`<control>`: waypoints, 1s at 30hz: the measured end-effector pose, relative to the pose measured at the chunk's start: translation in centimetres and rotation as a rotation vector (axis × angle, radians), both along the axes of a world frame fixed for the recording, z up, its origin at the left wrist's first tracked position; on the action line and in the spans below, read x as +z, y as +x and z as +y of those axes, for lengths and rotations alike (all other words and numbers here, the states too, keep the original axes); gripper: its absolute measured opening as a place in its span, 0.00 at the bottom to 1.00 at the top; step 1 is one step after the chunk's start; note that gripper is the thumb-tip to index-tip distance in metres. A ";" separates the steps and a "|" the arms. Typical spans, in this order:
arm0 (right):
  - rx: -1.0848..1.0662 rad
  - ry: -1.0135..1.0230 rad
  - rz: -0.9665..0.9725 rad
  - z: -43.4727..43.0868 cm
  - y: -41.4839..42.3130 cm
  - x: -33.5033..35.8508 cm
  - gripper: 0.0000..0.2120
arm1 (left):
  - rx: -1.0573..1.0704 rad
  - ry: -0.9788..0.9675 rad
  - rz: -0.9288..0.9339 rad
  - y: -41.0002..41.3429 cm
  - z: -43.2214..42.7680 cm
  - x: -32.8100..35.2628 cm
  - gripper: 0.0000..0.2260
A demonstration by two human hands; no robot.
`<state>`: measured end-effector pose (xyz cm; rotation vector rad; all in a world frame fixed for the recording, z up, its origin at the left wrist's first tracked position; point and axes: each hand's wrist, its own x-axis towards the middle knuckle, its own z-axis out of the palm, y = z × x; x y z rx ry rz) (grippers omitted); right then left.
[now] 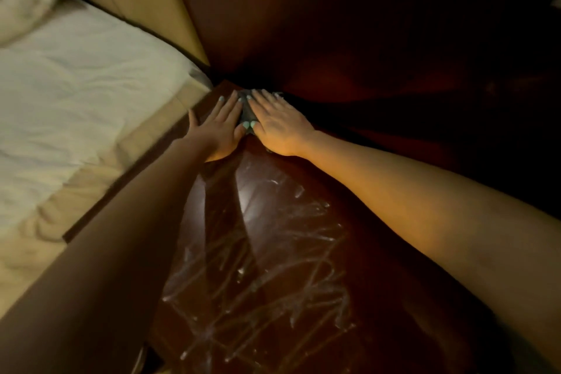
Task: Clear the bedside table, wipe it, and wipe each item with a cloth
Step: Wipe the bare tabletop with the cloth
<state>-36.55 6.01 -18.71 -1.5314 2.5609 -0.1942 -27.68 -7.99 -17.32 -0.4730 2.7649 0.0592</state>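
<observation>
L arm [106, 252] & R arm [409, 200] both stretched fwd, near straight. L hand [218, 127] flat, palm down, fingers straight, spread. R hand [274, 124] flat right beside it; thumb tips almost touching.

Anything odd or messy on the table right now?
Yes: whitish streaks smear the near table top, perhaps wet residue. The left hand and right hand press a dark cloth at its far corner.

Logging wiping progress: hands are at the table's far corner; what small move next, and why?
Probably drag the cloth back toward the near edge: left hand and right hand lie flat on or beside it at the far corner; streaks cover the nearer tabletop.
</observation>
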 end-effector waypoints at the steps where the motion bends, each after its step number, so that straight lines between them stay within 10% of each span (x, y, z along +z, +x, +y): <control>1: 0.005 0.004 0.001 -1.2 -0.3 0.0 0.27 | 0.007 -0.007 0.004 -0.2 -1.1 0.0 0.27; 15: 0.030 0.063 -0.033 -10.8 -1.0 0.9 0.26 | 0.042 -0.065 0.020 0.5 -8.1 -0.1 0.26; 30: 0.062 0.177 -0.125 5.1 9.8 2.0 0.27 | 0.010 -0.005 -0.058 11.3 5.6 0.8 0.27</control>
